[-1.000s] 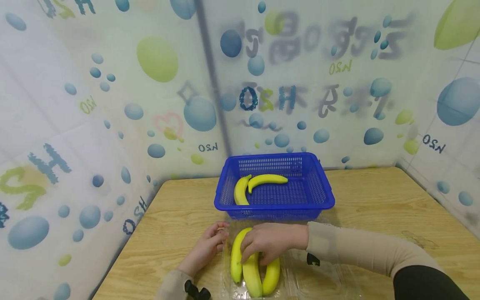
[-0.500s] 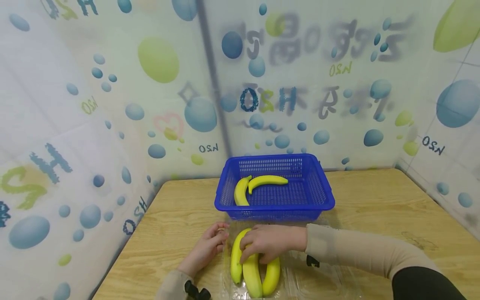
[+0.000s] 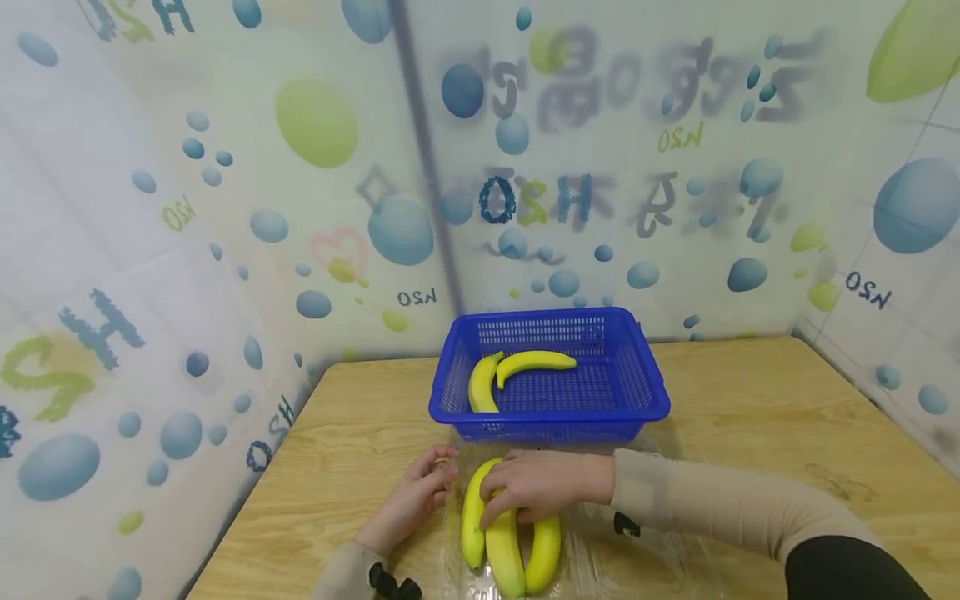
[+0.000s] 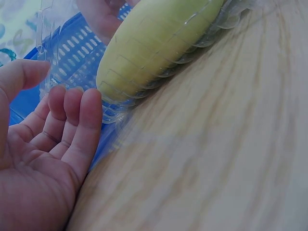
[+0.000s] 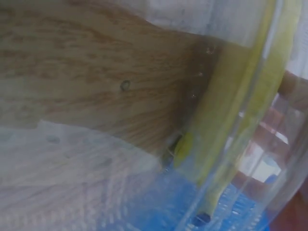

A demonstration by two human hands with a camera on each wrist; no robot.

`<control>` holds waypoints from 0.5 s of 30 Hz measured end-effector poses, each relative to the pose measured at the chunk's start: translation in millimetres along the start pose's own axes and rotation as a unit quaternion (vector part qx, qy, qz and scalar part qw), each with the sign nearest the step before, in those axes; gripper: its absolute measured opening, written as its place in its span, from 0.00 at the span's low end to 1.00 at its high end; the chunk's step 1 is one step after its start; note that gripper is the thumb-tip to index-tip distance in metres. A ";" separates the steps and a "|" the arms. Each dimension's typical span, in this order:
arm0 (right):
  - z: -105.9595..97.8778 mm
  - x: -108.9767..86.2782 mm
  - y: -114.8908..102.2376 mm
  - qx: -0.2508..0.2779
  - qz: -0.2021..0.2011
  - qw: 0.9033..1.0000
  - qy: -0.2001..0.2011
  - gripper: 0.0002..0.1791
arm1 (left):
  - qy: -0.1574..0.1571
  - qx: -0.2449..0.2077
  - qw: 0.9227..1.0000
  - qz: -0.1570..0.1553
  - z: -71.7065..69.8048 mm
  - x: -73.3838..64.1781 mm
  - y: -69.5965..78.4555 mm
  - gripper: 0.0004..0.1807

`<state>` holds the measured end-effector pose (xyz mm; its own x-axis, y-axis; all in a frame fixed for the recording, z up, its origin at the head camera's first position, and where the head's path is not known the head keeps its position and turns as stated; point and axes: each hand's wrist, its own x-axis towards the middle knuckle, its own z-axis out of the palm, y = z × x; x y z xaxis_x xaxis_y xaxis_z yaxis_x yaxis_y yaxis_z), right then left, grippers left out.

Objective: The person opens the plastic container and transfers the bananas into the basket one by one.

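Three yellow bananas lie side by side in a clear plastic clamshell box (image 3: 453, 546) at the table's front in the head view. My right hand (image 3: 538, 485) reaches in from above and grips the middle banana (image 3: 506, 568), fingers bent over its upper part. To its left lies one banana (image 3: 472, 521), to its right another banana (image 3: 545, 557). My left hand (image 3: 407, 504) is at the box's far left corner. In the left wrist view its loosely bent fingers (image 4: 86, 115) touch the clear wall beside a banana (image 4: 159, 45). The right wrist view is blurred by the plastic.
A blue perforated basket (image 3: 551, 414) stands just behind the box, with two bananas (image 3: 536, 360) in its left part. The box's clear open lid (image 3: 637, 567) lies under the right forearm on the wooden table (image 3: 765, 408). Patterned curtains (image 3: 510, 275) border the table.
Almost nothing differs. My right hand's fingers shift slightly on the middle banana, and the right-hand banana shows a bit more. The left hand and the basket stay put.
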<state>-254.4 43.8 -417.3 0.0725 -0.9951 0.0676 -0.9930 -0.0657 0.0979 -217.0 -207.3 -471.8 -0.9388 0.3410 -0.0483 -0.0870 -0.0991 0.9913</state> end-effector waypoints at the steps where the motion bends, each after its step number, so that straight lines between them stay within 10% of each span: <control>1: 0.1 0.1 0.4 0.000 -0.001 1.000 0.000 0.25 | 0.001 -0.002 1.000 0.001 0.0 -0.1 0.0 0.14; 15: -0.7 -0.2 1.7 0.018 -0.003 1.000 0.000 0.23 | 0.001 -0.007 1.000 0.004 -0.4 0.7 -1.9 0.15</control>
<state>-256.1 43.9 -416.4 0.0784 -0.9946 0.0681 -0.9952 -0.0741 0.0634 -217.7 -207.2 -473.8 -0.9399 0.3391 -0.0396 -0.0829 -0.1144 0.9900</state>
